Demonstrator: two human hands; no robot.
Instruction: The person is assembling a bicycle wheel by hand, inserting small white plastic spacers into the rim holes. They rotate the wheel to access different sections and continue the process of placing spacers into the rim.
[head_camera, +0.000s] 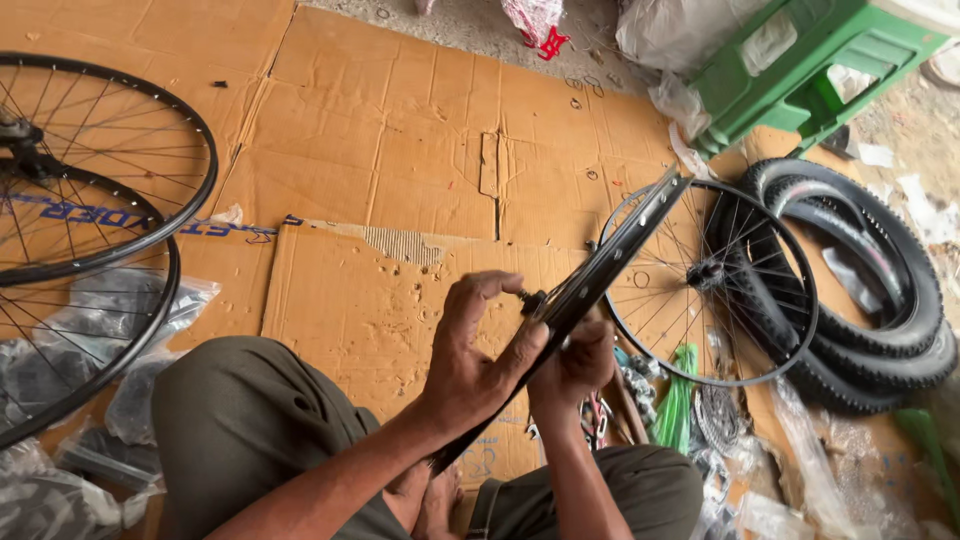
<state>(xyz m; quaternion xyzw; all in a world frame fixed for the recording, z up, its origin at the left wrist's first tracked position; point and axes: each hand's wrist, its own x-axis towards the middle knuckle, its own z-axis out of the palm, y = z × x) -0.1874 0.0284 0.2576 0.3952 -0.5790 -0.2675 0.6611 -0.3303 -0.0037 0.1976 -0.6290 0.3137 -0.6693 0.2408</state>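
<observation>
Black metal bicycle rim (600, 275), held edge-on and tilted above the lap, over the cardboard floor covering (380, 150). Left hand (470, 350) closed around its outer edge by the small valve stub (530, 298); right hand (580, 365) pinching from the spoke side. Likely light, stiff, smooth; best gripped across the rim walls, clear of thin spokes.

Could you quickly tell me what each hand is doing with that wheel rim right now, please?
Left hand: closed around the black wheel rim, thumb by the valve stem.
Right hand: fingers curled on the rim's far side, gripping it.
</observation>
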